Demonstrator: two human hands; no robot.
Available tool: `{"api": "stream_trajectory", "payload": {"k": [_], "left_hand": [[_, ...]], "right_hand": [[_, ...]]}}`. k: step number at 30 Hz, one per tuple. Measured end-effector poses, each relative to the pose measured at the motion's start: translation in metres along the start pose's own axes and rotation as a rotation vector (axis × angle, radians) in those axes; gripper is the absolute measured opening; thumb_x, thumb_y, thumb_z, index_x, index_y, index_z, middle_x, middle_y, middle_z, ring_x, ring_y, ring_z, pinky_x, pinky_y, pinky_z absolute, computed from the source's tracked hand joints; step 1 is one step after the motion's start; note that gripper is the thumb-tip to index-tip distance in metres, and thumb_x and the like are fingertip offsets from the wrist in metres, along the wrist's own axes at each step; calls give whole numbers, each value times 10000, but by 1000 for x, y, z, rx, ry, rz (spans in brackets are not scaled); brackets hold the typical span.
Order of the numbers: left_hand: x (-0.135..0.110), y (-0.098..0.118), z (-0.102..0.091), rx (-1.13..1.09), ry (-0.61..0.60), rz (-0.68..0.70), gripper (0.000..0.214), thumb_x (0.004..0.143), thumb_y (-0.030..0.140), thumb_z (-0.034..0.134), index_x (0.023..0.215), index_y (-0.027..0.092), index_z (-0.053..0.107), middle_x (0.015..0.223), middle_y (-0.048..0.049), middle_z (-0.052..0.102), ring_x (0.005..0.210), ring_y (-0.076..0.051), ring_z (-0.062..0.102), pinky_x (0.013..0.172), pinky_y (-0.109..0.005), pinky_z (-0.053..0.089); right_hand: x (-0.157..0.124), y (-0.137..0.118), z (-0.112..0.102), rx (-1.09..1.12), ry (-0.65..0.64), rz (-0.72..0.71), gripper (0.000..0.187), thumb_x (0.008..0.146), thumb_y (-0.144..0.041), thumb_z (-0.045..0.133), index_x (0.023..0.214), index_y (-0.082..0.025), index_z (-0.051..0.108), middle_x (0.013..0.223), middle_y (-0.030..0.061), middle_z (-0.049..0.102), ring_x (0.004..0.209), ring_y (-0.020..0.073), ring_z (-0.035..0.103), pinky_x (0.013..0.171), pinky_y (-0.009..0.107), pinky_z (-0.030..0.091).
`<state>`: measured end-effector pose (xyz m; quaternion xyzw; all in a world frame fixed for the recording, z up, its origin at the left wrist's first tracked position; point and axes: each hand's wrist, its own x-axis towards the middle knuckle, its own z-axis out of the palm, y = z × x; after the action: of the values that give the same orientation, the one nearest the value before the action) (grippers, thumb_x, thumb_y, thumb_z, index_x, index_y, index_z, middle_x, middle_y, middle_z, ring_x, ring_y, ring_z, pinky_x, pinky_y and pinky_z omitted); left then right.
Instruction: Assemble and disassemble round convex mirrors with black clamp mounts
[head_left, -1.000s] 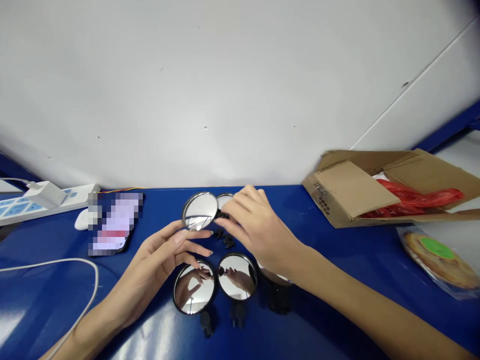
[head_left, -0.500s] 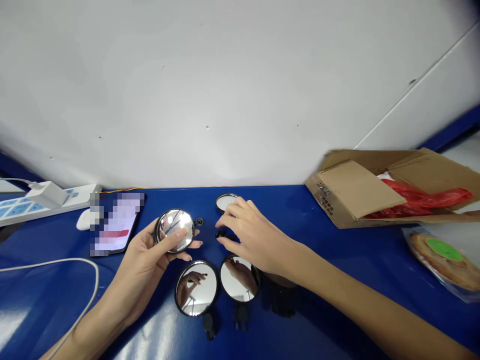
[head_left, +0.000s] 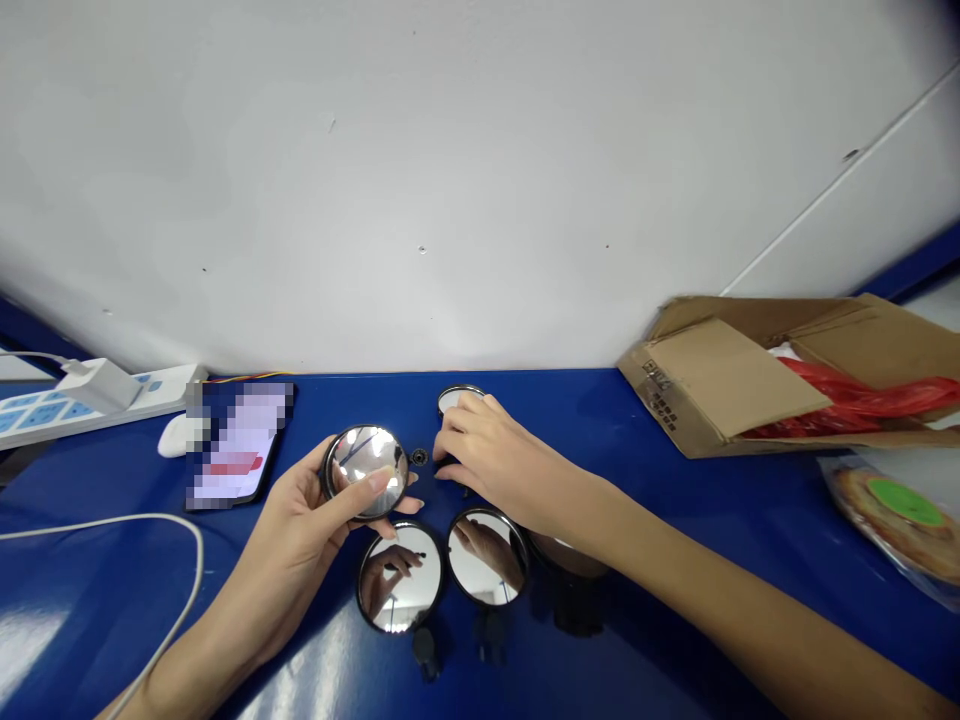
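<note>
My left hand (head_left: 307, 520) grips a round mirror (head_left: 369, 470) with a black rim, thumb across the glass and fingers beneath. A small black ring-shaped joint (head_left: 419, 457) sticks out from that mirror's right side. My right hand (head_left: 495, 460) is just right of it, its thumb and fingers closing on a small black part (head_left: 448, 460) that they mostly hide. Behind those fingers lies another round mirror (head_left: 454, 396), partly covered. Nearer me, two round mirrors with black stems, one on the left (head_left: 401, 578) and one on the right (head_left: 488, 557), lie face up.
A further mirror (head_left: 570, 556) is partly under my right forearm. On the left are a phone (head_left: 240, 450), a white earbud case (head_left: 178, 436), a power strip (head_left: 172, 385) and a white cable (head_left: 196, 570). A cardboard box (head_left: 720, 380) and a wrapped round pastry (head_left: 892, 510) stand right.
The mirror in my left hand has moved slightly right and down, nearer my right hand. My right thumb and fingers have drawn together around the small black part.
</note>
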<state>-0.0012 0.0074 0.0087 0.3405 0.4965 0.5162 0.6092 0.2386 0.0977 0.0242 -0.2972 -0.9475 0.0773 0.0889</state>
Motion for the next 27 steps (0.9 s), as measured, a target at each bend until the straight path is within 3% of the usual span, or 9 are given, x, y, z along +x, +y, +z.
{"api": "stream_trajectory", "payload": {"k": [4,7,9,11,14,18,24,27], "left_hand": [[-2,-3,-1,71,-66,20,374,940,435,1023,1131,236,770,1092,-41,908,978,-283,918,778,-291,742],[-8,-3,-1,181,-179,22,338,1001,490,958,1160,269,758,1054,-28,917,963,-281,918,845,-341,756],[-13,-4,-1,302,-208,55,325,1036,505,917,1247,296,787,1053,-22,927,877,-241,907,831,-312,745],[-18,-5,-2,460,-235,155,269,1080,471,873,1308,337,829,1183,-19,931,900,-204,902,850,-263,724],[-22,-8,-5,601,-267,349,197,1129,358,822,1308,421,875,1355,24,904,1113,-194,897,991,-238,695],[-24,-10,-7,632,-280,475,263,1152,258,776,1299,450,879,1345,51,912,1244,-203,876,1095,-262,680],[-24,-10,-5,663,-356,574,277,1151,206,768,1325,410,840,1135,47,927,942,-163,885,851,-202,702],[-24,-11,-7,666,-447,622,412,1166,122,701,1454,404,787,1239,19,919,978,-173,887,861,-222,720]], "right_hand": [[-10,-3,-11,255,158,86,177,1224,-240,625,1122,-198,763,1155,64,807,1119,256,690,1017,412,478],[-29,-10,-19,532,248,234,103,1203,-299,674,1159,-244,750,1121,13,807,998,203,719,915,346,522],[-44,-17,-18,672,273,319,91,1179,-337,713,1172,-272,778,1058,-9,795,915,182,706,840,317,532],[-56,-24,-12,773,302,365,90,1163,-359,744,1174,-304,814,1035,-21,787,883,168,696,792,293,535],[-68,-31,-2,803,348,324,105,1165,-343,755,1211,-340,849,1058,-28,787,930,150,715,838,271,555],[-75,-33,7,763,408,201,131,1161,-283,771,1263,-319,845,1053,-30,796,978,136,730,889,253,572],[-80,-36,15,724,545,103,137,1112,-252,838,1245,-220,841,1008,8,789,916,146,727,814,271,607],[-81,-39,16,669,578,42,155,1114,-237,827,1252,-167,834,1009,46,793,899,158,714,792,287,624]]}}
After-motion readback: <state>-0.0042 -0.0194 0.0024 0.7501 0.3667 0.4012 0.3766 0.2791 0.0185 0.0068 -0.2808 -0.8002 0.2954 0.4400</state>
